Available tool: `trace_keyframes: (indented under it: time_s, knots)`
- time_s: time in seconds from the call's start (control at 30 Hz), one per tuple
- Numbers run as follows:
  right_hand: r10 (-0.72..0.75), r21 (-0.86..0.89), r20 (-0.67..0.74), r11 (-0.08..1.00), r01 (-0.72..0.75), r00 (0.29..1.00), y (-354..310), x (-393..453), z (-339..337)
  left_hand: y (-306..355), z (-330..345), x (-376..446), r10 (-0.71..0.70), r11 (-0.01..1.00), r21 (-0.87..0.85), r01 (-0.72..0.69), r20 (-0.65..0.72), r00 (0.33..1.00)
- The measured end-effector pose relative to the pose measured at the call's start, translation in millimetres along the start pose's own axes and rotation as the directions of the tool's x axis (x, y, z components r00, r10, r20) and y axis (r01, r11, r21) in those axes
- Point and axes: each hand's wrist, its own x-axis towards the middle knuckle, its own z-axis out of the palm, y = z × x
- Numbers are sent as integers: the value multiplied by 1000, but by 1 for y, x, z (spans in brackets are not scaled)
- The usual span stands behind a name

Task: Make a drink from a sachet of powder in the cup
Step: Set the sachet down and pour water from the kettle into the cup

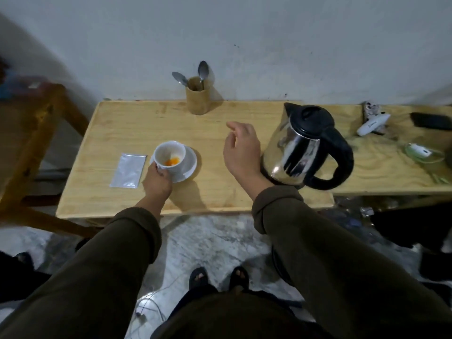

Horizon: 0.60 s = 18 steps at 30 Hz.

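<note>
A white cup (168, 152) stands on a white saucer (189, 162) on the wooden table, with orange powder (172, 161) in its bottom. My left hand (157, 179) grips the cup's near side. A silver sachet (128, 170) lies flat just left of the saucer. My right hand (241, 150) hovers over the table between the cup and the steel kettle (303, 148), fingers loosely curled and holding nothing. The kettle has a black lid and handle, and the handle points right.
A wooden holder (198, 99) with two spoons (202, 69) stands at the table's back edge by the wall. On the right table lie a white device (373, 124), a black phone (431, 121) and a cable (423, 152). A wooden chair frame (36, 133) is at the left.
</note>
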Motion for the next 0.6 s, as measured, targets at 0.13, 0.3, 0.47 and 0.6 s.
trace_keyframes:
  time_s: [0.13, 0.3, 0.47, 0.6]
  knots:
    - [-211, -297, -267, 946, 128, 940, 33, -3, -52, 0, 10, -4, 20, 999, -40, -22, -62, 998]
    - [-146, -509, -405, 856, -89, 903, 72, -9, -98, 0, 18, -5, -19, 998, -57, 12, -124, 992]
    - [127, -343, -423, 894, -289, 897, 97, -12, -120, 3, 21, -9, -16, 998, -63, 6, -172, 985]
    - [467, 62, -366, 875, -480, 805, 108, -3, -140, 3, 24, -6, -53, 997, -62, 42, -187, 981]
